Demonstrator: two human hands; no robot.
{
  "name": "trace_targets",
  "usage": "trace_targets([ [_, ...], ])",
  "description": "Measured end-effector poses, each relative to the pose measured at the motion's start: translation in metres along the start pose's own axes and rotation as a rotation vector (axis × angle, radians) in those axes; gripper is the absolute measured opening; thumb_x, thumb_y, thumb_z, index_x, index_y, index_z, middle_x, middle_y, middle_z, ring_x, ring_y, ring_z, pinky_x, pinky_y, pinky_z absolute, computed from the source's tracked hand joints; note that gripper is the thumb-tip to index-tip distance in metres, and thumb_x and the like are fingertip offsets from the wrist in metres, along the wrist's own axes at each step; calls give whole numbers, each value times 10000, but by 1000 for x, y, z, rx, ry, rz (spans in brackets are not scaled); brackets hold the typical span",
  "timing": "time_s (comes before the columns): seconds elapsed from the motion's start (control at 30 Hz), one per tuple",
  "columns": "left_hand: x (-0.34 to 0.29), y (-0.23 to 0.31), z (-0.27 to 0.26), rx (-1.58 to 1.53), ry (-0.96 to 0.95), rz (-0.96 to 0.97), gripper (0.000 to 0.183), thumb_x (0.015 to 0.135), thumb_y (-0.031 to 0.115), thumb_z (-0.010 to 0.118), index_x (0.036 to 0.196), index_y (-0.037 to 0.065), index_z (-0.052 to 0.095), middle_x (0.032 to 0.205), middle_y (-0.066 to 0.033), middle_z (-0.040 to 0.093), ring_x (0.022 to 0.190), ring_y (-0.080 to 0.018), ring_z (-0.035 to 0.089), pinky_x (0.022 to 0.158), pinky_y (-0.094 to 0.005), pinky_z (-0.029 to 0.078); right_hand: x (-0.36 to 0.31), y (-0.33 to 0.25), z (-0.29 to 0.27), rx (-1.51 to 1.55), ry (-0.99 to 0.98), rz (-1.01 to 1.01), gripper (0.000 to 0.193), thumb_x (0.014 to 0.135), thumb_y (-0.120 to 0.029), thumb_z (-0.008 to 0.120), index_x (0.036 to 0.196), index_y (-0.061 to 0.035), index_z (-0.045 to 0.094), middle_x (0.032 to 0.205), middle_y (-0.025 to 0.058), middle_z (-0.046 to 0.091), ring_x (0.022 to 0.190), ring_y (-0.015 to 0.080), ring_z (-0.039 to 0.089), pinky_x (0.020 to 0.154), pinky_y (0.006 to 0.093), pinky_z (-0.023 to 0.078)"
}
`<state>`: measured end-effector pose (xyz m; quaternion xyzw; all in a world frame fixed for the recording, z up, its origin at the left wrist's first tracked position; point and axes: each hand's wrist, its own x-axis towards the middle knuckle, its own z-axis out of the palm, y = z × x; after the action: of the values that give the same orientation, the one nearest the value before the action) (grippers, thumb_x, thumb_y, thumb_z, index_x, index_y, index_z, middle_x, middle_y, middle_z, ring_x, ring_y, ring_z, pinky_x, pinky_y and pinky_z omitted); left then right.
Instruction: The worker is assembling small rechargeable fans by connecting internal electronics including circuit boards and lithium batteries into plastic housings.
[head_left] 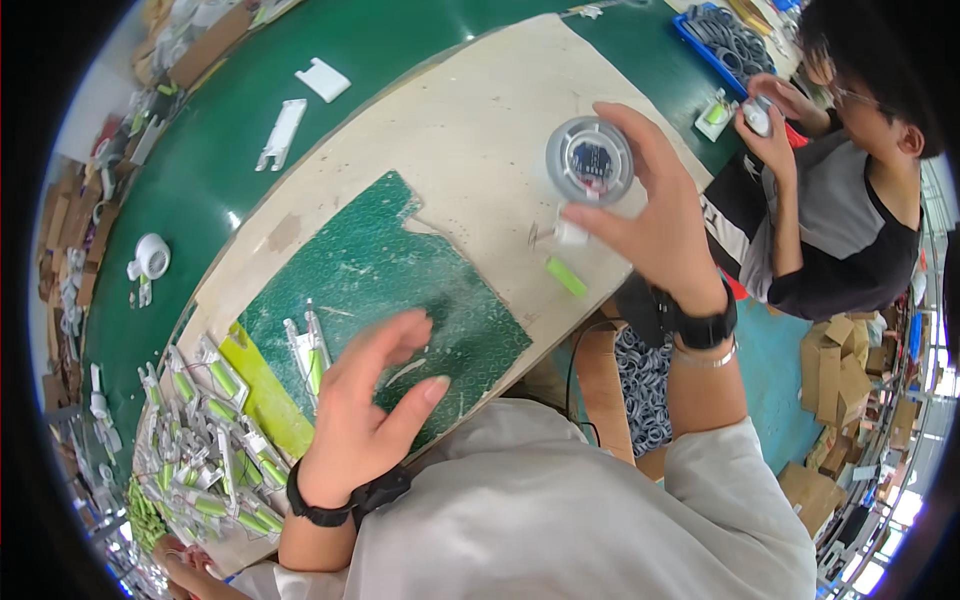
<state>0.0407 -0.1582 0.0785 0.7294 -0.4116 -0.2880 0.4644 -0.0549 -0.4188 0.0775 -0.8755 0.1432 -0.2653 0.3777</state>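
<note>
My right hand (660, 205) grips a round grey plastic housing (560, 165) by its rim, above the pale board. A dark blue circuit board (592, 160) shows inside the housing. Below it are a small white part (571, 226) and a light green cylindrical battery (566, 276); whether they are joined to the housing I cannot tell. Over the green mat (370, 260) hovers my left hand (365, 410), slightly blurred, thumb and fingers apart, holding nothing. A white plastic part with a green battery (312, 360) lies just beyond its fingers.
Many white parts with green batteries (215, 440) are heaped at left, beside a yellow-green strip (265, 395). White plastic pieces (283, 134) and a small round white fan (151, 257) lie farther off. At right are a box of grey rings (640, 390) and a seated co-worker (840, 190).
</note>
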Motion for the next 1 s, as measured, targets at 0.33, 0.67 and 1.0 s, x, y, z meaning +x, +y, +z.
trace_targets([
  [0.33,12,-12,20,-156,150,193,312,795,50,584,1101,16,530,1071,-148,569,980,-262,559,857,-305,412,-4,-63,36,208,55,-257,688,555,-142,790,1147,-21,460,1076,132,519,964,272,536,807,327,440],
  [0.67,-16,-20,3,-811,-194,-37,263,868,49,494,1109,-53,516,1005,-125,582,892,-182,591,777,-287,462,-5,-71,44,261,-7,-282,717,548,-157,796,1162,-14,454,1088,139,521,974,270,534,820,331,434],
  [1.0,-18,-27,2,-1051,-202,-76,240,787,-23,586,1022,-56,550,994,-110,555,859,-181,587,761,-287,465,-9,-77,39,200,-98,-302,831,533,-136,813,1214,51,373,1150,158,488,1058,231,498,916,346,381],
])
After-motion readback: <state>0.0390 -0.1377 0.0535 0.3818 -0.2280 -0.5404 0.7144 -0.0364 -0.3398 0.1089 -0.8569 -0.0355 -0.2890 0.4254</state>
